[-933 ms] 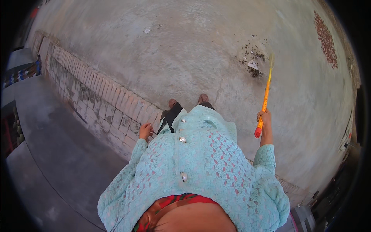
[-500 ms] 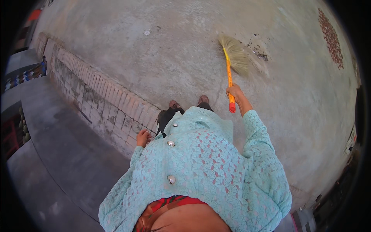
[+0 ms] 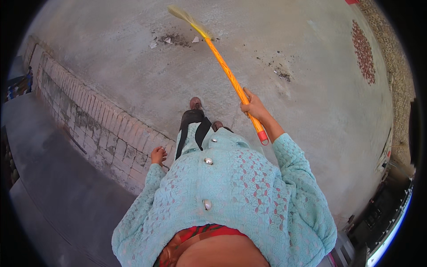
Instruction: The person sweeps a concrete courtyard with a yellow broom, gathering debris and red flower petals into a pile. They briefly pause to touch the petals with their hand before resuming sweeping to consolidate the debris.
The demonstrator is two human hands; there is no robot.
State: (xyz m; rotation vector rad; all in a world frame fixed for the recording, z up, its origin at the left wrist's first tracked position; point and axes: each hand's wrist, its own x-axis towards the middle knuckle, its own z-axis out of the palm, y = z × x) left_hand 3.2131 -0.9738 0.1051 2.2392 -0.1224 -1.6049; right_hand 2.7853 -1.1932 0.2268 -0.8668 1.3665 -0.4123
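My right hand (image 3: 254,107) is closed round the orange handle of a broom (image 3: 227,73), near its red end cap with a hanging loop. From there the broom slants up and to the left. Its pale straw bristles (image 3: 179,13) are lifted into view at the far end, seen narrow and edge-on. Beyond the handle, a patch of dark debris with pale scraps (image 3: 175,40) lies on the concrete. More dark bits (image 3: 282,74) are scattered to the right of the handle. My left hand (image 3: 159,155) hangs at my side, fingers loosely curled and apart, with nothing visible in it.
A low brick parapet (image 3: 102,118) runs along my left, with a lower grey surface (image 3: 58,164) beyond it. Reddish pieces (image 3: 364,53) are spread on the concrete floor (image 3: 311,120) at the far right. My shoes (image 3: 195,103) stand near the parapet.
The broom has swung from upright on the right to a leftward slant, its bristles moving far left. One foot has stepped forward, and a debris patch with pale scraps shows at upper left.
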